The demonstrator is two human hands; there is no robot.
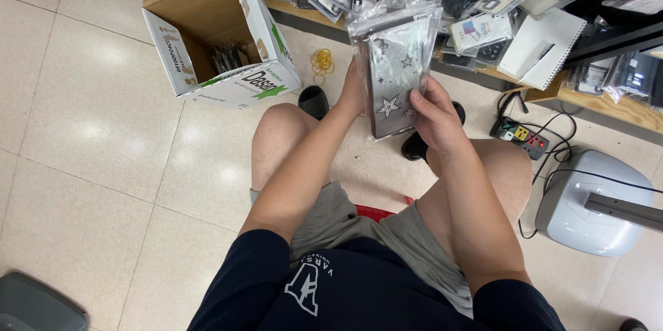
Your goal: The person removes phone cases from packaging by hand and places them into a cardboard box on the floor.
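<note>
Both my hands hold up a stack of clear plastic sleeves with phone cases (pixel 396 61) in front of me. The front case is grey with white and silver stars. My left hand (pixel 352 92) grips the stack's left edge from behind. My right hand (pixel 435 115) clasps the lower right corner, thumb on the front. I sit with bare knees apart over a tiled floor.
An open cardboard box (pixel 221 34) holding more dark cases lies on its side at upper left. Yellow rubber bands (pixel 322 63) lie on the floor. A low wooden shelf (pixel 608 106) carries many packaged cases and a white notebook (pixel 542 44). A power strip (pixel 521 136) and a grey fan base (pixel 590 203) stand at right.
</note>
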